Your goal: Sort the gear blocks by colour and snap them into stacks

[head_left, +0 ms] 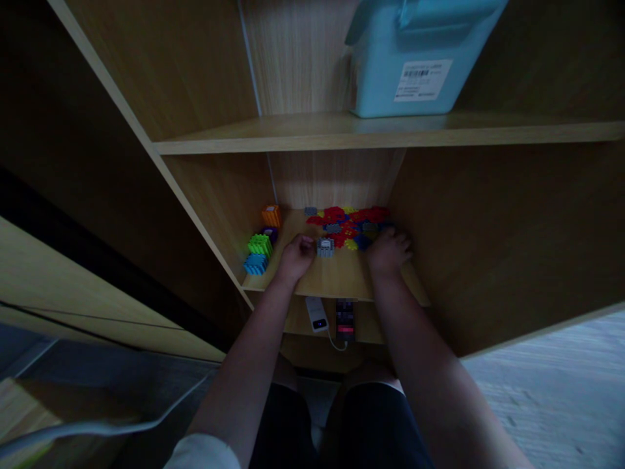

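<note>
My left hand point(297, 256) rests on the shelf board with its fingers curled together. Anything inside them is too small or hidden to make out. Just right of those fingertips stands a small grey block point(325, 247) with notched edges and a pale mark on top. My right hand point(389, 251) is over the right end of a loose spread of flat interlocking pieces, its fingers apart. Red pieces point(346, 229) make up much of this spread, mixed with yellow ones point(351, 244) and grey ones point(333, 228). Dark blue pieces point(362, 241) lie beside my right thumb.
Along the left wall stand orange point(271, 215), purple point(269, 233), green point(260, 245) and light blue point(256, 264) blocks. A teal bin point(415, 71) sits on the upper shelf point(303, 133). Below are a white power bank point(316, 314) and a phone point(344, 319), joined by a cable.
</note>
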`<state>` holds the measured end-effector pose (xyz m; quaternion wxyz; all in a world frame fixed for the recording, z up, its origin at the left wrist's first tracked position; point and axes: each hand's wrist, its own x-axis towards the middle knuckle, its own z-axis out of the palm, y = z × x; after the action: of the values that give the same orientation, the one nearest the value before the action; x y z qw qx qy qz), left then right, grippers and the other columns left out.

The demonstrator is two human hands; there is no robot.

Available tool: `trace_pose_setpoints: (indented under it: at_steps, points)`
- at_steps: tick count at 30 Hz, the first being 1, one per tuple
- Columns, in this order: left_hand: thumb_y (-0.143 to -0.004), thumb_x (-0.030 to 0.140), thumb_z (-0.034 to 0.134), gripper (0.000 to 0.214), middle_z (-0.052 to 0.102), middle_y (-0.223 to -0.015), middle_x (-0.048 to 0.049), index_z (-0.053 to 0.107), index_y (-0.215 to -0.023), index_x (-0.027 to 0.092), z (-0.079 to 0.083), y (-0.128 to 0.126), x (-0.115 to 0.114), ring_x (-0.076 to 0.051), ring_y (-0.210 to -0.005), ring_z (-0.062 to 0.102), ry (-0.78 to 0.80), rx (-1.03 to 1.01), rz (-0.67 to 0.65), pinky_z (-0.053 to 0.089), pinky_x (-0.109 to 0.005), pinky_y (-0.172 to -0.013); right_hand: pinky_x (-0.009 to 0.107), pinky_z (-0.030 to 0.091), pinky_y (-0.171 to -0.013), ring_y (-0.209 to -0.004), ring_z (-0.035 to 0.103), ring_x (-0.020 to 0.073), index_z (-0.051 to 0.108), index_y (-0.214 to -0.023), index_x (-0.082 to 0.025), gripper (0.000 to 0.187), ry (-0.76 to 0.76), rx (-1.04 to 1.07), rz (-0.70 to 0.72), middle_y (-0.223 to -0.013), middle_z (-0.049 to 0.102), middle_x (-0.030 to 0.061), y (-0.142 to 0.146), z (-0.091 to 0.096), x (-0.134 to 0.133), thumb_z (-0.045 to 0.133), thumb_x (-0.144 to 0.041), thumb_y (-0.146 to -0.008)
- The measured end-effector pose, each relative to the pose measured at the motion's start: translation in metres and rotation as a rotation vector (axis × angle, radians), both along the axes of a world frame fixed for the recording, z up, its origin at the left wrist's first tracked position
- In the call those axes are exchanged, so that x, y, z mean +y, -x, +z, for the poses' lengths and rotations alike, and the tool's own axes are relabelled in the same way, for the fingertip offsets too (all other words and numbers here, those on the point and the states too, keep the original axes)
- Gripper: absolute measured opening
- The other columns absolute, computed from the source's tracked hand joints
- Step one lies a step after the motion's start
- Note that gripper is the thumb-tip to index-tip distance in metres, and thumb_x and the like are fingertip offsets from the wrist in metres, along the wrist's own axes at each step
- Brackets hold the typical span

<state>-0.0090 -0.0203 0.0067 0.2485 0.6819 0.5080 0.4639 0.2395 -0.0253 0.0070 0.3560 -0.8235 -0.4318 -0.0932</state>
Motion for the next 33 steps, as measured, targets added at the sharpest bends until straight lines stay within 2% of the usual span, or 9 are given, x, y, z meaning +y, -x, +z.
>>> trace_pose_setpoints:
  at_steps: [2,6,8,10,12,14,19,28,33]
  points:
    - [-0.088,0.008,0.063,0.021,0.077,-0.1,-0.003,0.067,-0.104,0.021,0.0,0.001,-0.001,-0.019,-0.094,0.074,-0.027,-0.003,0.012,0.058,-0.032,-0.09,0.066,0.047,-0.1,-0.122,0.058,0.0433,0.064,-0.124,-0.014,0.031,-0.16,0.003,0.126,-0.127,0.064,0.0292,0.0,0.003,0.001,0.046,-0.022,-0.099]
    - [-0.094,0.018,0.067,0.022,0.075,-0.103,-0.0045,0.065,-0.116,0.021,0.005,-0.002,-0.007,-0.021,-0.098,0.073,-0.172,0.007,0.023,0.058,-0.034,-0.093,0.053,0.051,-0.106,-0.119,0.062,0.0342,0.059,-0.127,-0.019,0.034,-0.393,0.031,0.607,-0.127,0.068,0.0185,0.006,0.01,0.001,0.06,-0.037,-0.098]
    - [-0.097,0.026,0.069,0.032,0.074,-0.109,-0.0067,0.063,-0.128,0.022,0.009,-0.005,-0.013,-0.022,-0.104,0.072,-0.273,0.041,-0.003,0.057,-0.037,-0.099,0.049,0.053,-0.107,-0.121,0.065,0.0313,0.058,-0.127,-0.022,0.036,-0.404,0.048,0.796,-0.13,0.07,0.0157,0.013,0.013,-0.003,0.063,-0.042,-0.098]
    - [-0.099,0.029,0.069,0.041,0.073,-0.121,-0.0097,0.06,-0.138,0.022,0.013,-0.007,-0.018,-0.025,-0.115,0.069,-0.351,0.096,-0.05,0.054,-0.04,-0.107,0.048,0.052,-0.112,-0.128,0.065,0.0295,0.058,-0.126,-0.024,0.032,-0.338,0.035,0.925,-0.139,0.069,0.0142,0.023,0.016,-0.01,0.064,-0.042,-0.1]
    - [-0.099,0.025,0.068,0.046,0.07,-0.133,-0.012,0.058,-0.144,0.023,0.016,-0.009,-0.022,-0.026,-0.126,0.066,-0.391,0.144,-0.106,0.051,-0.043,-0.113,0.048,0.052,-0.113,-0.129,0.065,0.0291,0.06,-0.123,-0.026,0.03,-0.277,0.01,1.026,-0.142,0.069,0.0132,0.032,0.019,-0.017,0.067,-0.04,-0.098]
    - [-0.098,0.019,0.065,0.044,0.07,-0.136,-0.012,0.06,-0.142,0.023,0.018,-0.009,-0.024,-0.027,-0.129,0.064,-0.401,0.182,-0.133,0.05,-0.044,-0.114,0.049,0.053,-0.113,-0.128,0.066,0.0292,0.062,-0.121,-0.027,0.027,-0.256,-0.013,1.108,-0.141,0.071,0.0123,0.038,0.021,-0.021,0.068,-0.037,-0.097]
    - [-0.1,0.017,0.061,0.019,0.075,-0.115,-0.0081,0.071,-0.115,0.023,0.016,-0.008,-0.023,-0.025,-0.116,0.066,-0.391,0.215,-0.099,0.052,-0.041,-0.106,0.047,0.054,-0.112,-0.127,0.069,0.0266,0.063,-0.116,-0.028,0.014,-0.323,-0.044,1.206,-0.137,0.073,0.0108,0.04,0.021,-0.022,0.058,-0.034,-0.104]
    - [-0.103,0.021,0.061,0.015,0.075,-0.112,-0.0076,0.07,-0.114,0.023,0.016,-0.008,-0.024,-0.025,-0.112,0.065,-0.396,0.194,-0.048,0.051,-0.04,-0.102,0.044,0.054,-0.11,-0.122,0.067,0.025,0.066,-0.115,-0.026,0.019,-0.4,-0.07,1.213,-0.128,0.071,0.0119,0.037,0.02,-0.017,0.049,-0.032,-0.11]
    - [-0.102,0.022,0.063,0.013,0.071,-0.108,-0.008,0.072,-0.111,0.024,0.018,-0.007,-0.027,-0.026,-0.11,0.062,-0.431,0.216,0.058,0.05,-0.042,-0.102,0.044,0.054,-0.109,-0.122,0.067,0.0255,0.069,-0.119,-0.026,0.025,-0.332,-0.081,1.167,-0.127,0.071,0.0111,0.037,0.018,-0.013,0.047,-0.025,-0.108]
